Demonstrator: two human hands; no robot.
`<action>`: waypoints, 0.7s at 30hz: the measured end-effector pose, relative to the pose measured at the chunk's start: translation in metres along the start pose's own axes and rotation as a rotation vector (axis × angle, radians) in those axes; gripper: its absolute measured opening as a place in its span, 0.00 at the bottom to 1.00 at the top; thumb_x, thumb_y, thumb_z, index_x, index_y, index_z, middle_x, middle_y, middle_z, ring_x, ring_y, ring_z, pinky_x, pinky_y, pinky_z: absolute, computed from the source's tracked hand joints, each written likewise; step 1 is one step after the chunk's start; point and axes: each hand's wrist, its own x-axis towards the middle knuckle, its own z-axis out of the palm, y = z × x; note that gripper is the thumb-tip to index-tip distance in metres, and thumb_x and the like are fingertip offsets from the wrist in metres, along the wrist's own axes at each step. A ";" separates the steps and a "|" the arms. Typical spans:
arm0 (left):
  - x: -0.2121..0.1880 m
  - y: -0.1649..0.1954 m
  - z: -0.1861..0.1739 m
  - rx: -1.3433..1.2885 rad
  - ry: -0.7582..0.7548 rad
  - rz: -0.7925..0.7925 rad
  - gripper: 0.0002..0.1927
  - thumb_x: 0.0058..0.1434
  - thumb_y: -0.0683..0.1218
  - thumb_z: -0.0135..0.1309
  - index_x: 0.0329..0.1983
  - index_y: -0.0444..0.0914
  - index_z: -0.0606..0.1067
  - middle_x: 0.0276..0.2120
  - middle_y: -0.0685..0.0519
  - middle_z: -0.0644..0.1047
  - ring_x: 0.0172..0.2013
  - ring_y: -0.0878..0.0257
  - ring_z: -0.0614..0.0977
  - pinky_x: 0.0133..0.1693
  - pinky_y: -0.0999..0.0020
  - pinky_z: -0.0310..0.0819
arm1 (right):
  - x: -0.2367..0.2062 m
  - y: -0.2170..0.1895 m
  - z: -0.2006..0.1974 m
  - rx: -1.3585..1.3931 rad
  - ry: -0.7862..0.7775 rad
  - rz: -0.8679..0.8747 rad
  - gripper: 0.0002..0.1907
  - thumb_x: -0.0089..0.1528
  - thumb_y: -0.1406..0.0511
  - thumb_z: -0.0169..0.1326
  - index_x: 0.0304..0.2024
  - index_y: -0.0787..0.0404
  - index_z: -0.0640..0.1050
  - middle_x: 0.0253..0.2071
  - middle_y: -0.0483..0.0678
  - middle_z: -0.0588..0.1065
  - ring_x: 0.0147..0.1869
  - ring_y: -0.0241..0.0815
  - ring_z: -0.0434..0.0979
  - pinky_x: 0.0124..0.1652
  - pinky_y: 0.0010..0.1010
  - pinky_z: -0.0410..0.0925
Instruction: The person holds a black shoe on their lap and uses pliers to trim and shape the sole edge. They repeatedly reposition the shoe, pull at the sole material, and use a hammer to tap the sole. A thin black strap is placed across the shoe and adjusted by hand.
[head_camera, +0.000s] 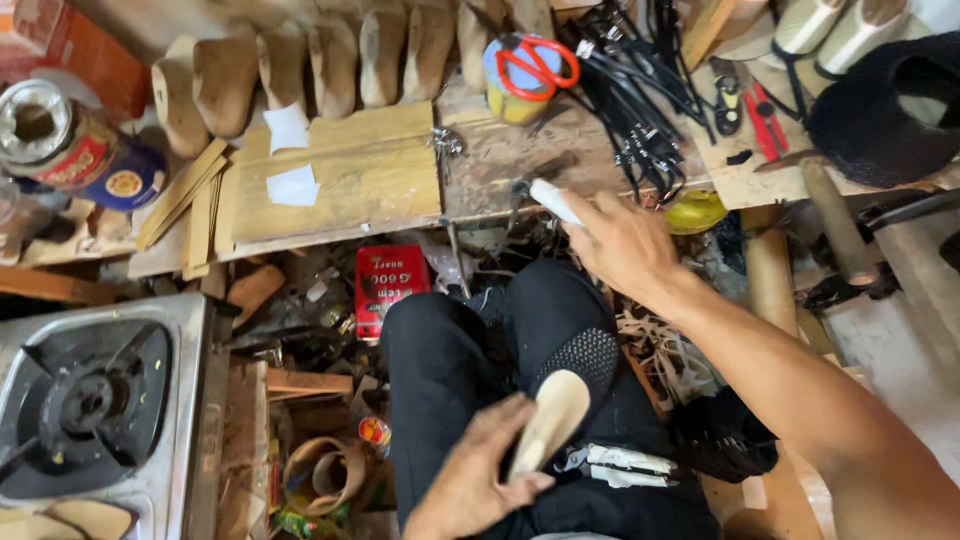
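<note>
My left hand (478, 470) grips a pale wooden shoe last (552, 415) with a black mesh upper (585, 358) pulled over its toe, resting on my lap in black trousers. Near the front edge of the wooden workbench (370, 180), my right hand (625, 245) is stretched forward. Its fingers are closed on a small white-handled tool (553, 201). A pair of white-handled pincers (620, 466) lies on my right thigh.
A row of wooden lasts (300, 65) lines the bench's back. Red-handled scissors (535, 62) rest on a yellow tin, beside a bundle of black straps (640, 90). A gas stove (90, 400) sits at left; a red tin (388, 285) and scraps lie below the bench.
</note>
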 end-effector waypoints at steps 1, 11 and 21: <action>0.000 0.002 0.008 -0.055 -0.054 -0.051 0.45 0.51 0.45 0.71 0.71 0.35 0.62 0.70 0.37 0.60 0.71 0.42 0.62 0.67 0.57 0.56 | 0.009 0.001 0.003 -0.037 0.024 -0.021 0.23 0.64 0.60 0.56 0.62 0.52 0.75 0.38 0.57 0.75 0.37 0.59 0.80 0.33 0.50 0.72; 0.011 -0.022 0.107 -0.481 0.308 -0.037 0.50 0.56 0.44 0.65 0.78 0.33 0.53 0.72 0.34 0.59 0.75 0.40 0.64 0.72 0.52 0.54 | 0.059 0.035 0.018 0.039 0.134 -0.054 0.15 0.63 0.58 0.58 0.50 0.54 0.82 0.46 0.55 0.78 0.48 0.58 0.77 0.43 0.49 0.71; 0.014 -0.065 0.129 0.085 0.184 0.056 0.38 0.64 0.48 0.60 0.74 0.35 0.61 0.71 0.29 0.55 0.68 0.33 0.67 0.63 0.51 0.66 | 0.090 0.114 -0.023 0.171 0.051 0.308 0.10 0.64 0.61 0.55 0.42 0.54 0.85 0.41 0.54 0.82 0.45 0.56 0.82 0.48 0.46 0.72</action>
